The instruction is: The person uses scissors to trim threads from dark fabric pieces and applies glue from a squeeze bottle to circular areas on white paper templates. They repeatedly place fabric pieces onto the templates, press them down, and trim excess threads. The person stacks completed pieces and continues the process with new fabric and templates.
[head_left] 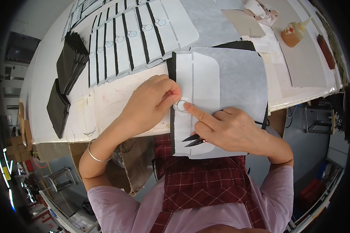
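Note:
A panel of white and grey backing sheet with black edges [243, 73] hangs over the table's near edge, towards my lap. Near its left side is a small white disc with a dark ring outline [181, 105]. My right hand [231, 130] presses its index fingertip on this disc. Its other fingers curl round small thread snips [194, 140], whose black blades point left, apart from each other. At the disc's upper left, my left hand [153, 101] pinches thumb and forefinger together; what lies between them is too small to make out.
Overlapping white panels with black strips and round discs [140, 35] lie at the back. Folded black pieces [68, 64] are stacked at the left. A bottle of amber liquid [293, 35] and a dark red-handled tool [326, 51] lie on the right, by grey board [305, 72].

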### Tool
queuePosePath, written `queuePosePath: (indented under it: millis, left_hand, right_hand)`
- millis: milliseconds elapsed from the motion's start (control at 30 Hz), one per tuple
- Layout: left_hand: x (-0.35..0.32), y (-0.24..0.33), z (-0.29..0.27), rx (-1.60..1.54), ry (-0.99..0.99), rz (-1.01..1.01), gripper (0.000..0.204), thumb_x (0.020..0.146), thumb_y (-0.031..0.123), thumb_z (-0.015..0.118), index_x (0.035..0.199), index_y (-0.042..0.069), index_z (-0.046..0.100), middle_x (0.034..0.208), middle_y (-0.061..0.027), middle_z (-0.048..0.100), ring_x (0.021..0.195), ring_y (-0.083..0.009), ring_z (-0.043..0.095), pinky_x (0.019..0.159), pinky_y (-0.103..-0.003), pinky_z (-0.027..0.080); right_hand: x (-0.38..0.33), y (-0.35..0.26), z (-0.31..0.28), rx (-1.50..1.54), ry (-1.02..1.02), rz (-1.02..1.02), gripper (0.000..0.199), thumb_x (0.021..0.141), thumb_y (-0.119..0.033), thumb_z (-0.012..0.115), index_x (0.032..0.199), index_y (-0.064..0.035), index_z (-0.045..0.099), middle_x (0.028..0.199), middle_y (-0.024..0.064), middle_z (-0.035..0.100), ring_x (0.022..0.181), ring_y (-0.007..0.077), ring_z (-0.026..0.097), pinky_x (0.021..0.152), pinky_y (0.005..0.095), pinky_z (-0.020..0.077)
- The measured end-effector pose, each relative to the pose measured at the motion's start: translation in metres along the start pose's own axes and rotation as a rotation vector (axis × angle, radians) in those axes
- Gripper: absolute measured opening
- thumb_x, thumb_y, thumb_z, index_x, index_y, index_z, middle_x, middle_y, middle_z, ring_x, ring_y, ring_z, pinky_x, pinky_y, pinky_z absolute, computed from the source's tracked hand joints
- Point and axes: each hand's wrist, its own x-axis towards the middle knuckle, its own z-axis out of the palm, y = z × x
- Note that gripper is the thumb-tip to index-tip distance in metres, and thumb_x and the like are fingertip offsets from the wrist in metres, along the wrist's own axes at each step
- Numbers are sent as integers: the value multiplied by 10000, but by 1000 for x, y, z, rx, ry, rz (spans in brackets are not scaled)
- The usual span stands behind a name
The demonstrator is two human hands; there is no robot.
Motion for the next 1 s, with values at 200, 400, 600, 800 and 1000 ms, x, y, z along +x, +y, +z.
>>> queuePosePath:
  millis: [200,400,600,800,1000]
  left_hand:
    - [0,-6,5,-21,56,116,98,918,94,663,948,26,600,878,-65,552,828,-216,544,724,-320,424]
    - [1,-2,4,-123,33,-61,101,906,87,675,933,23,602,873,-78,553,851,-237,544,753,-342,441]
    - [-1,-6,10,26,89,133,87,919,69,662,942,13,600,874,-69,556,835,-224,535,745,-326,440]
    - [-6,-4,14,-207,103,-86,102,910,50,666,969,16,589,877,-74,554,822,-226,538,742,-315,441]
    - [-7,-3,18,60,120,103,89,969,71,621,1004,17,559,869,-24,525,832,-135,494,751,-275,428]
  right_hand:
    - [0,1,-1,16,17,-1,107,820,-157,652,800,-74,587,1290,147,663,460,79,516,462,231,437]
    - [-1,2,2,38,30,4,112,817,-157,659,797,-73,587,1285,149,664,456,79,513,459,231,431]
    - [-1,2,2,31,24,5,119,818,-165,661,797,-74,587,1284,151,664,458,78,518,463,229,436]
    - [-1,3,2,48,28,5,113,823,-163,655,799,-74,590,1286,149,662,459,76,521,465,227,436]
    - [0,3,1,52,26,3,114,828,-171,653,802,-79,593,1284,143,665,462,66,520,468,220,434]
